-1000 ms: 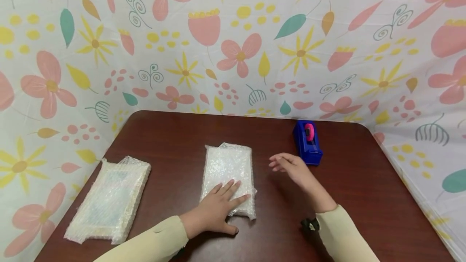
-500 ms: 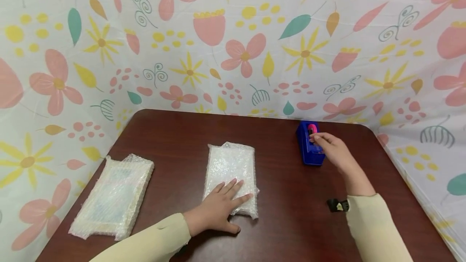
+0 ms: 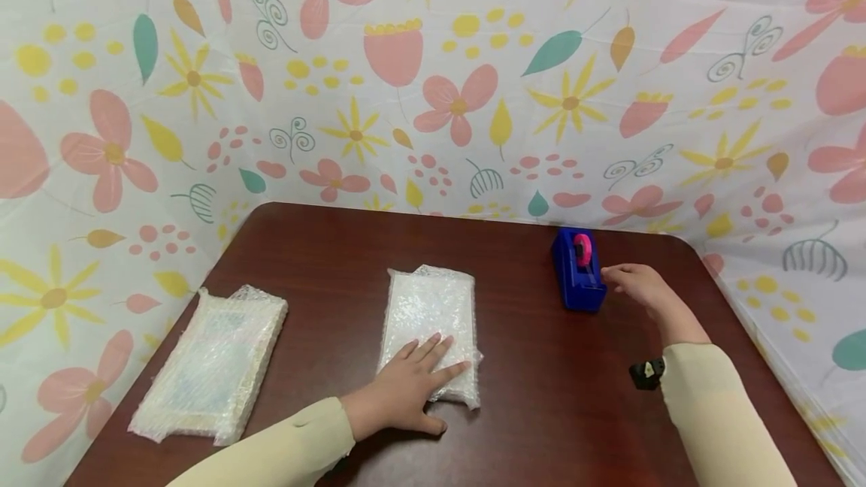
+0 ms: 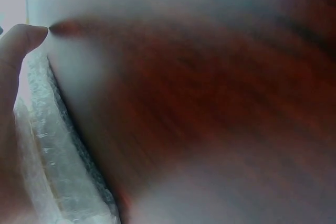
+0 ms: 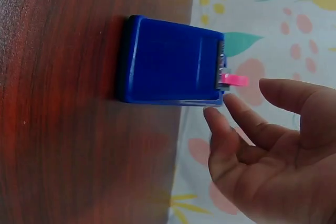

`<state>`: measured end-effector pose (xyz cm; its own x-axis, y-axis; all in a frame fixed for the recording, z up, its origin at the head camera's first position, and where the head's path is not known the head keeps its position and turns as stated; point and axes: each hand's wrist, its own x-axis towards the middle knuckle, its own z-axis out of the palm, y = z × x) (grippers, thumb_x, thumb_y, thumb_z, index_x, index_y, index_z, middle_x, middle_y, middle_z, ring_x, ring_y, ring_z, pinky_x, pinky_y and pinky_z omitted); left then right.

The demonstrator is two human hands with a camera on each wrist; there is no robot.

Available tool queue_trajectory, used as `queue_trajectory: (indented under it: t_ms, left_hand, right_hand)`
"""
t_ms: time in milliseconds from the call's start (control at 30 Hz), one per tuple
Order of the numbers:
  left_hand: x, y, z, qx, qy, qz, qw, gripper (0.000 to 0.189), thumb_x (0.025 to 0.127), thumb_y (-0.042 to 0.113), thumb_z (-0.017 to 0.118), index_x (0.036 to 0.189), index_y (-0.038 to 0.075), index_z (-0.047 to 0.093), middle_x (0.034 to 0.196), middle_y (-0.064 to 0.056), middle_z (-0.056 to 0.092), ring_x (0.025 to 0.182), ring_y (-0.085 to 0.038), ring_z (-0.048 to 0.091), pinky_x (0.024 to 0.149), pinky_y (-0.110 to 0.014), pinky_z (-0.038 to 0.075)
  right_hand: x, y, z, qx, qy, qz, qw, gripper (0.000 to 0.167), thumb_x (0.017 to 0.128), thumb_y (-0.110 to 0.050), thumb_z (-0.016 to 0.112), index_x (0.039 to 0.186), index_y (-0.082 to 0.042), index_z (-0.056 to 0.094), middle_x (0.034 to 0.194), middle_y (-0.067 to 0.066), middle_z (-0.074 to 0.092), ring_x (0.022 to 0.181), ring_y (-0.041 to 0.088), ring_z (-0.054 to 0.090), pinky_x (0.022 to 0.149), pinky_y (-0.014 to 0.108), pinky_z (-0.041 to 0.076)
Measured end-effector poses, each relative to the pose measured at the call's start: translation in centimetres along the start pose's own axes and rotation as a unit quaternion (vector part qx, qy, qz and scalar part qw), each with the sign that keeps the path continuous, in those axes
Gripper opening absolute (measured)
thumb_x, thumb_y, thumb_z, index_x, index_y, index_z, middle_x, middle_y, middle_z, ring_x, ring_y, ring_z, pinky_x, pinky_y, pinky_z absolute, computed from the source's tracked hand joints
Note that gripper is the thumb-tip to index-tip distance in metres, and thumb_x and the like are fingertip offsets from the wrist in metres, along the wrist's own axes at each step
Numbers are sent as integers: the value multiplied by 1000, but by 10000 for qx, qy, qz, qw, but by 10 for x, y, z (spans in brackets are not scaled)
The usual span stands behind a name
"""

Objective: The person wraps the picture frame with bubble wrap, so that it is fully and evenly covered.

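Observation:
My left hand rests with spread fingers on a flat bubble-wrapped package in the middle of the table. In the left wrist view the thumb sticks out beside the edge of the wrap. At the right stands a blue tape dispenser with a pink tape roll. My right hand hovers just right of its front end, holding nothing. The right wrist view shows thumb and bent fingers apart, close to a short pink tape end that juts from the metal cutter.
Another bubble-wrapped package lies at the table's left side. Behind the dark brown table hangs a white cloth with a flower print. A black wrist camera is strapped by the right sleeve.
My right hand has moved right from beside the package, over the tape dispenser, to just beyond its front right side. The left hand stays on the package. The head view has shifted slightly.

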<state>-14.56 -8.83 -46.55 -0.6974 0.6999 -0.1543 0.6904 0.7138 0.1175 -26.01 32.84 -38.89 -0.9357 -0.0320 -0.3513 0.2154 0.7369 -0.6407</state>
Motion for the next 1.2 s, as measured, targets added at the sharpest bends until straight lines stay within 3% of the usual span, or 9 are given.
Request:
queue_trajectory:
  t_ms: [100, 200, 333, 500, 633, 767, 833, 1000, 1200]
  left_hand:
    - [0, 1, 0, 31, 27, 1, 10000, 94, 82, 66, 71, 162, 39, 28, 173, -6, 23, 160, -24, 27, 127, -46, 31]
    - [0, 2, 0, 58, 52, 5, 10000, 94, 83, 66, 70, 162, 39, 28, 173, -6, 24, 159, -24, 27, 127, -46, 32]
    - [-1, 2, -1, 95, 107, -3, 9999, 93, 83, 66, 70, 162, 38, 28, 172, -6, 24, 159, -24, 28, 127, -45, 32]
    - [-1, 3, -1, 169, 212, -16, 9996, 93, 83, 66, 69, 161, 38, 29, 172, -6, 26, 159, -24, 29, 127, -45, 33]
    - [-1, 3, 0, 217, 265, -32, 9994, 92, 83, 66, 69, 161, 37, 30, 171, -6, 27, 158, -24, 30, 126, -45, 33]
    - [-2, 3, -1, 209, 289, -54, 9993, 91, 83, 66, 69, 161, 38, 31, 171, -6, 28, 158, -24, 31, 126, -45, 33]
    - [-2, 3, -1, 185, 288, -64, 9994, 91, 83, 65, 69, 161, 37, 31, 171, -7, 28, 158, -24, 30, 126, -45, 33]
    - [-3, 2, -1, 192, 315, -76, 9993, 90, 84, 65, 68, 161, 37, 31, 171, -6, 28, 158, -24, 30, 126, -45, 33]
    - [-3, 2, -1, 219, 304, -72, 9993, 90, 85, 66, 67, 161, 38, 30, 171, -6, 27, 159, -24, 29, 126, -46, 33]
  right_hand:
    - [2, 5, 0, 223, -165, 166, 9995, 64, 112, -34, 34, 148, 19, 37, 151, 41, 40, 105, 31, 67, 91, 40, 59]
    - [3, 9, 1, 544, -267, 288, 9977, 65, 111, -34, 35, 149, 19, 34, 153, 42, 35, 91, 6, 66, 77, 27, 59]
    - [4, 13, 3, 946, -363, 176, 9947, 63, 111, -29, 34, 150, 21, 30, 157, 43, 25, 85, -7, 64, 77, 20, 58]
    - [6, 16, 8, 1172, -198, -78, 9929, 58, 111, -23, 34, 147, 23, 33, 156, 44, 26, 83, -10, 62, 76, 18, 59]
    - [10, 15, 11, 1337, -220, -122, 9907, 57, 111, -20, 37, 145, 27, 32, 148, 45, 39, 80, -6, 66, 77, 20, 61]
    - [13, 13, 12, 1520, -259, -44, 9880, 58, 110, -19, 40, 143, 29, 32, 129, 30, 60, 79, -2, 69, 78, 20, 62]
    - [14, 12, 12, 1573, -282, -1, 9871, 58, 110, -19, 41, 144, 28, 31, 129, 26, 61, 80, -3, 68, 78, 20, 62]
    - [11, 11, 12, 1848, -429, 169, 9817, 53, 111, -14, 37, 149, 23, 30, 147, 37, 42, 84, -6, 66, 84, 21, 61]
    - [10, 10, 13, 2426, -514, 493, 9675, 52, 111, -13, 35, 152, 17, 29, 161, 39, 16, 84, -9, 62, 86, 20, 60]
